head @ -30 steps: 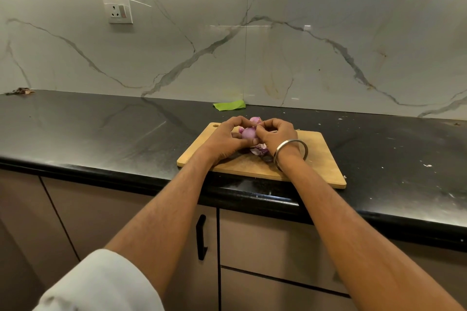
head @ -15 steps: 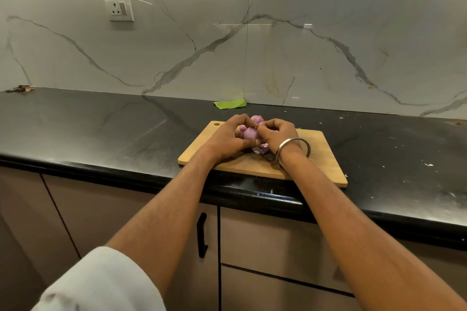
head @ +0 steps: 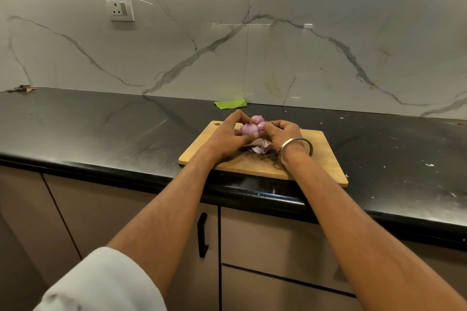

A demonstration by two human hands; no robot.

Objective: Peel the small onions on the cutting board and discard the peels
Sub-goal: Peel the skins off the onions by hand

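Observation:
A wooden cutting board lies on the black counter near its front edge. Above the board's far left part, my left hand grips a small purple onion between fingers and thumb. My right hand, with a metal bangle on the wrist, pinches at the onion's right side with curled fingers. Another small onion shows just behind the hands. A small heap of purple peels lies on the board under the hands.
The black counter runs left and right, with white specks on its right side. A green scrap lies by the marble wall behind the board. Dark debris sits at the far left. Cabinet doors with a black handle are below.
Both hands stay at the onion over the board with small finger shifts. More of the onion's smooth purple surface shows between them now.

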